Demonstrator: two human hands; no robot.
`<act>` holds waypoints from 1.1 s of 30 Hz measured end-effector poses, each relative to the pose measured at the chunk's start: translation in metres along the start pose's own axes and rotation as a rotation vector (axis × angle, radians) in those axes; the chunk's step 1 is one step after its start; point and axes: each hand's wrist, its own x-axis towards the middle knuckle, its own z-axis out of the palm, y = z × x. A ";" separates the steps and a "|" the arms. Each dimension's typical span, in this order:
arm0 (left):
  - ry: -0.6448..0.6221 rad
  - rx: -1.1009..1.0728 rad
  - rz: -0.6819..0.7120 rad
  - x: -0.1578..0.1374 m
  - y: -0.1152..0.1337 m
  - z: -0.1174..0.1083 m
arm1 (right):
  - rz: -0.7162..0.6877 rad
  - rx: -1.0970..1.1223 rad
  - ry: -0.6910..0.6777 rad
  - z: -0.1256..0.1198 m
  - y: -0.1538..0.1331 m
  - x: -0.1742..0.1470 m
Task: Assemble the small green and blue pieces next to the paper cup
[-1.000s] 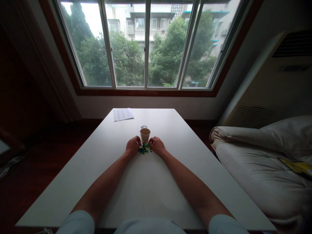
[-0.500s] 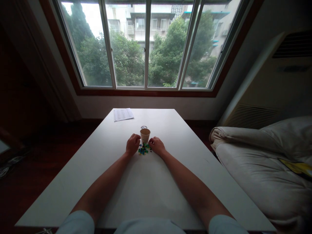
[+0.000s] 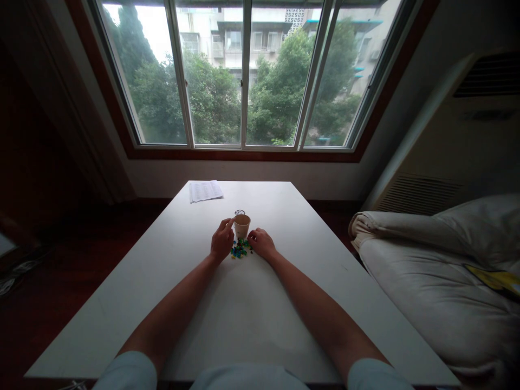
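Note:
A brown paper cup (image 3: 242, 227) stands upright on the white table (image 3: 252, 319). Just in front of its base lies a loose pile of small shiny pieces (image 3: 240, 249), mostly green and blue, with a few dark and yellowish ones. My left hand (image 3: 222, 239) is at the cup's left side, fingers drawn together with the fingertips at the rim; anything between them is too small to see. Low on the right, my right hand (image 3: 262, 242) rests by the pile with its fingers curled and pinched together, and whatever they hold is hidden.
Behind the cup lies a thin dark looped item (image 3: 239, 212). Printed paper sheets (image 3: 206, 190) lie at the table's far left corner. A light padded couch (image 3: 439, 271) stands along the right, and a wide window (image 3: 244, 81) is beyond the table.
My left hand has risen from beside the pile and cup wall to the cup's rim. My right hand has stayed nearly in place by the pieces.

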 end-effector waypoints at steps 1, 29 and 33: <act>-0.004 0.014 0.039 0.000 0.000 0.001 | -0.001 0.000 0.001 0.000 0.000 0.000; 0.059 -0.067 -0.040 -0.002 -0.011 0.009 | -0.151 -0.059 -0.046 -0.004 -0.008 -0.005; 0.059 -0.060 -0.068 -0.002 -0.012 0.009 | -0.161 -0.037 -0.050 -0.006 -0.012 -0.007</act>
